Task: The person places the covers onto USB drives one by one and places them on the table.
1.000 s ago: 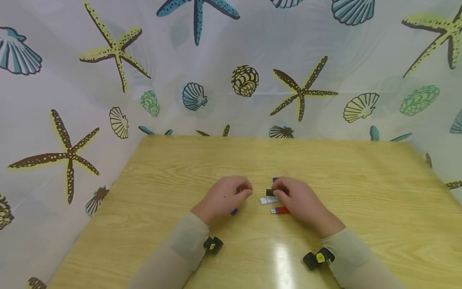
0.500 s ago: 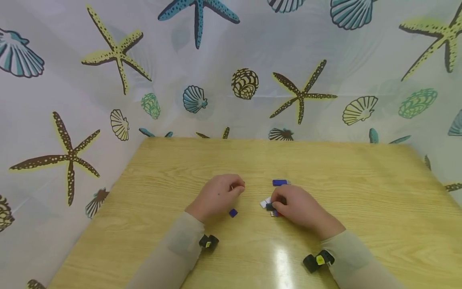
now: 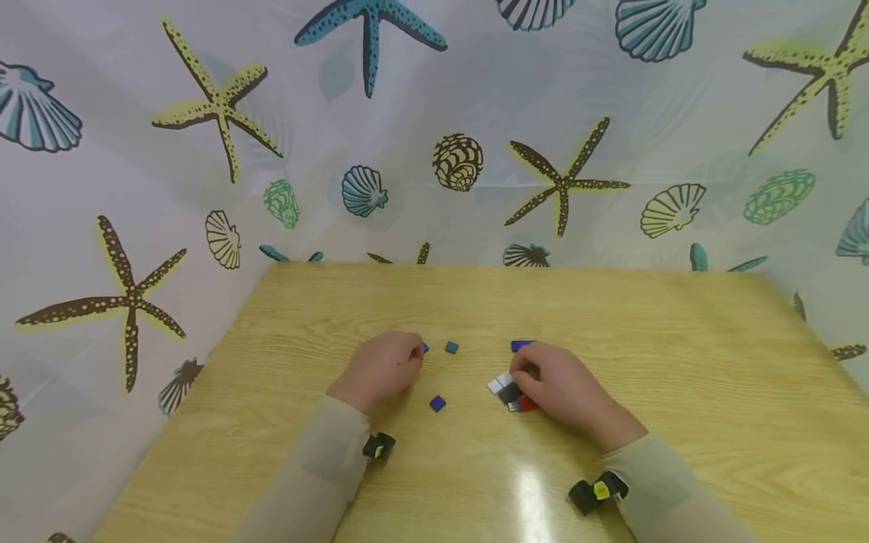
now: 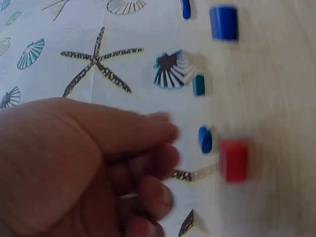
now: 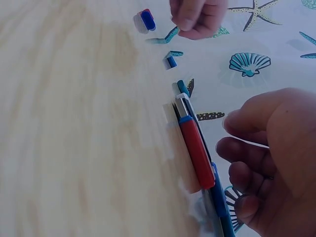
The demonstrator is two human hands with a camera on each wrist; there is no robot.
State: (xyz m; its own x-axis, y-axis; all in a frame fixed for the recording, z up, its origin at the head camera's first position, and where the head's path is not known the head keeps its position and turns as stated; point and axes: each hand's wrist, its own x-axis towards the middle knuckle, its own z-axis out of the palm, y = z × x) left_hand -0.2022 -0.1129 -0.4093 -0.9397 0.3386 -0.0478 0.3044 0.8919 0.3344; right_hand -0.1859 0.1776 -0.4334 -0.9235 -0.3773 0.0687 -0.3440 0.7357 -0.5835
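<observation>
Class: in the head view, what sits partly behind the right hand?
Parts of a blue stick, white stick, dark stick and red stick show; what the right hand covers cannot be seen.

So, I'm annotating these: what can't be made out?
Head: the right end of the dark piece, behind the right hand.
Head: the rest of one blue piece, behind the left hand.
Left wrist: any marking on the red block, blurred.
Right wrist: the left hand's upper part, cut by the top edge.
</observation>
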